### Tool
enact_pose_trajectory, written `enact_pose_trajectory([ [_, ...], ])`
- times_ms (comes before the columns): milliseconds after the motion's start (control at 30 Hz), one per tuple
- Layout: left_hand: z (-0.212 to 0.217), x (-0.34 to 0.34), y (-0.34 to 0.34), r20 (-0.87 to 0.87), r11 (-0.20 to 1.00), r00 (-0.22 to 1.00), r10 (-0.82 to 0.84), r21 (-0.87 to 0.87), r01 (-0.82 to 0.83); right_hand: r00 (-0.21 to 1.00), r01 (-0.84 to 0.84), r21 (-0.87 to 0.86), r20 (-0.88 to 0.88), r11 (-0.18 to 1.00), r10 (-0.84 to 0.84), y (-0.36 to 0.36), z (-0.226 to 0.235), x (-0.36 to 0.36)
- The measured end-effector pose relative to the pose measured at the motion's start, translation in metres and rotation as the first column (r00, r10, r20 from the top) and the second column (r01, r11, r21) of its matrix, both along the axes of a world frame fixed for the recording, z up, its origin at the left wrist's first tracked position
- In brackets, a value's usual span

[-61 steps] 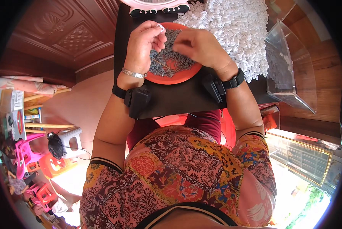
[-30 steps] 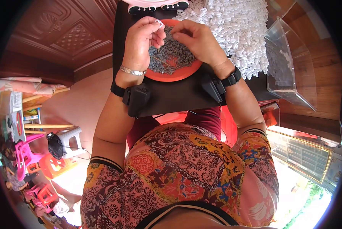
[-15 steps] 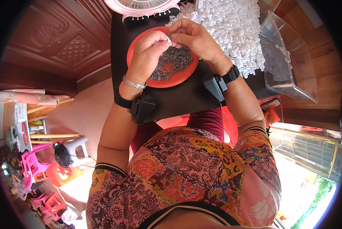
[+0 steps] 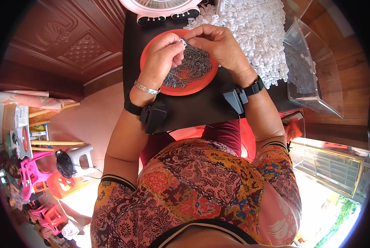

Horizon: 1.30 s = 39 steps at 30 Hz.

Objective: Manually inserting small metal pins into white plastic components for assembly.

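Note:
Both hands meet above an orange-red plate [image 4: 200, 87] heaped with small grey nail-like pieces [image 4: 193, 64]. My left hand [image 4: 162, 56] is closed, its thumb and forefinger pinching a small white plastic clip [image 4: 182, 42]. Right beside the clip, the thumb and forefinger of my right hand [image 4: 218, 43] are pinched together. A thin grey bit shows between the fingertips at the clip, seemingly one of the nail-like pieces; its shape is too small to make out fully. A large pile of white plastic clips [image 4: 253, 37] spreads over the table beyond my right hand.
The dark table [image 4: 189, 111] bears a pink fan [image 4: 162, 8] at its far edge. At the right, a clear plastic bin [image 4: 302, 62] lies tipped with white pieces in it. Grey [image 4: 81, 159] and orange [image 4: 63, 186] stools stand on the floor at left.
The right hand has shifted slightly right and down, its fingertips still close to the clip in my left hand. The whole view has shifted a little.

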State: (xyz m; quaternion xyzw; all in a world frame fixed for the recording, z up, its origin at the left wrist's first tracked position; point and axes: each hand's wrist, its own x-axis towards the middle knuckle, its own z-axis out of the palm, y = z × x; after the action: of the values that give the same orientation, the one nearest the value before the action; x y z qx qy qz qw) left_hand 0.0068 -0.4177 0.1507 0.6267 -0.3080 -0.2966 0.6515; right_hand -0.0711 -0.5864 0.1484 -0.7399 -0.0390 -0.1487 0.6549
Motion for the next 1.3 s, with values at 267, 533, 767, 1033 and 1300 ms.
enact_pose_trajectory([
  [267, 0.0, -0.002, 0.0, 0.005, 1.0, 1.0, 0.015, -0.005, -0.015, 0.995, -0.002, 0.025, 0.099, 1.0, 0.0, 0.006, 0.003, -0.003],
  [533, 0.0, -0.001, 0.0, 0.025, 1.0, 1.0, 0.015, -0.002, -0.015, 0.997, 0.018, 0.013, 0.07, 1.0, -0.018, 0.004, 0.004, -0.004],
  [767, 0.0, -0.003, -0.002, 0.04, 1.0, 0.999, 0.009, 0.007, -0.01, 0.998, 0.014, -0.047, 0.069, 0.999, -0.011, 0.006, 0.007, -0.005],
  [1033, -0.006, -0.004, -0.003, 0.109, 1.0, 0.994, 0.012, 0.026, -0.015, 0.999, 0.03, -0.182, 0.05, 0.983, -0.021, 0.006, 0.011, -0.009],
  [1300, -0.013, -0.006, -0.004, 0.262, 0.995, 0.964, 0.041, 0.073, -0.062, 0.998, -0.038, -0.228, 0.048, 0.973, 0.051, 0.004, 0.012, -0.01],
])
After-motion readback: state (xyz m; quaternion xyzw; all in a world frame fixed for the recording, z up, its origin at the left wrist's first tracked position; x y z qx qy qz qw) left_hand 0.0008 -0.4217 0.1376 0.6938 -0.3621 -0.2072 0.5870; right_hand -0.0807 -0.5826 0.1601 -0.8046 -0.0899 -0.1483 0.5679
